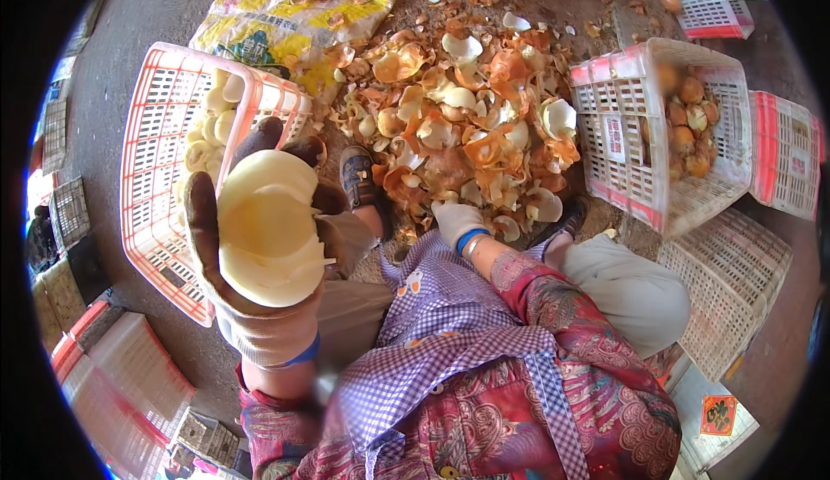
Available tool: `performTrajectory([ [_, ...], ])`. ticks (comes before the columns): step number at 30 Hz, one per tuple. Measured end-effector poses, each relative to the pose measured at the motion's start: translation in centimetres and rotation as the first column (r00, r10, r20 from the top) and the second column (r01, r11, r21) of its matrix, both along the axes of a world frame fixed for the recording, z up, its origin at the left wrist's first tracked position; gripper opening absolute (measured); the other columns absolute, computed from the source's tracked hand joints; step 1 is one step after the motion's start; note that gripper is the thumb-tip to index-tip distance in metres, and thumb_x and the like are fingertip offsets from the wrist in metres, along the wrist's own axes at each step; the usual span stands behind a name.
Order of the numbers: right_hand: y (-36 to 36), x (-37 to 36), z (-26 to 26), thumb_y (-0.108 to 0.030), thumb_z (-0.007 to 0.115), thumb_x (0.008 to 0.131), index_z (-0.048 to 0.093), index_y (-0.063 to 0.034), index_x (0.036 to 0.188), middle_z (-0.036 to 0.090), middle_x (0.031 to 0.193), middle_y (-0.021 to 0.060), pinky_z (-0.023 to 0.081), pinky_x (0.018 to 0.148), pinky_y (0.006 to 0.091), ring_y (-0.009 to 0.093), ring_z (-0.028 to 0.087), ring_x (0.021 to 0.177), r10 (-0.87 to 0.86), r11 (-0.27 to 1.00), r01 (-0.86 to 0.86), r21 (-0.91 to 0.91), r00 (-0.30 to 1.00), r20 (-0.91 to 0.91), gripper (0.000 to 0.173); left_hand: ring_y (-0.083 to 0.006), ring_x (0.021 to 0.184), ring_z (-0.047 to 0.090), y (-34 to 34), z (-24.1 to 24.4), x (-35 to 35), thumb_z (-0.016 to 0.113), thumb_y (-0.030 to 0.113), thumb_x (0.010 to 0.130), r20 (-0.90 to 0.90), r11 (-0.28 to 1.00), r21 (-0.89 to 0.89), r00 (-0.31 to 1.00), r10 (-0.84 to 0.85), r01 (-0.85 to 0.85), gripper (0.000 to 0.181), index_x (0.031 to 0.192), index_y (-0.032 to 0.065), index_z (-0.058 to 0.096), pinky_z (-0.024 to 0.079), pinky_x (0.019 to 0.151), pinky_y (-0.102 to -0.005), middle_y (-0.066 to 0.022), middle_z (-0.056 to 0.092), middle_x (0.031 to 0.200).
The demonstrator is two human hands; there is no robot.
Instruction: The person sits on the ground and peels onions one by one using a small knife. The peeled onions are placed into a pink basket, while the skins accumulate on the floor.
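Observation:
My left hand, in a dark-palmed knit glove, is raised close to the camera with a large peeled onion in its fingers. Part of the onion's outer layer is broken open. Behind this hand a white and red plastic crate holds peeled onions. My right hand, in a pale glove with a blue cuff, rests low at the near edge of a heap of onion skins. Its fingertips are hidden, so whether it holds anything cannot be told.
A tipped crate with unpeeled onions stands to the right, with more crates around it. A yellow and white woven sack lies at the upper left. Stacked crates stand at the lower left.

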State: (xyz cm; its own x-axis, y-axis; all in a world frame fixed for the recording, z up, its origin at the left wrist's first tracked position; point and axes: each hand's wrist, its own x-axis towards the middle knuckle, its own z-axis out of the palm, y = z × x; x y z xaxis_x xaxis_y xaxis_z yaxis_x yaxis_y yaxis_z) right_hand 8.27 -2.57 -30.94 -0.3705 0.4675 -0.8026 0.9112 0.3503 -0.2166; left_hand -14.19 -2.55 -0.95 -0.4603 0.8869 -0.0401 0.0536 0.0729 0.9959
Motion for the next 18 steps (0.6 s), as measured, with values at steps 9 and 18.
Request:
performTrajectory([
  [9, 2.0, 5.0, 5.1, -0.014, 0.074, 0.088, 0.070, 0.0003, 0.117, 0.072, 0.085, 0.0157, 0.057, 0.059, 0.0408, 0.026, 0.070, 0.064, -0.857, 0.438, 0.763, -0.475, 0.514, 0.034, 0.032, -0.0316, 0.129, 0.065, -3.0, -0.9, -2.1, 0.068, -0.010, 0.083, -0.308, 0.996, 0.082, 0.951, 0.002, 0.024, 0.094, 0.161, 0.0111, 0.020, 0.058, 0.100, -0.0371, -0.0249, 0.054, 0.152],
  [18, 0.6, 2.8, 8.1, -0.034, 0.062, 0.099, 0.069, -0.0125, 0.128, 0.072, 0.125, 0.0180, 0.054, 0.095, 0.0496, 0.039, 0.069, 0.112, -0.401, 0.916, 0.397, -0.060, 0.915, -0.056, 0.037, -0.0296, 0.127, 0.064, -4.4, -1.1, -2.8, 0.076, 0.005, 0.079, -0.021, 0.995, 0.078, 0.998, 0.060, -0.058, 0.097, 0.161, 0.0082, 0.024, 0.053, 0.105, -0.0395, -0.0226, 0.058, 0.148],
])
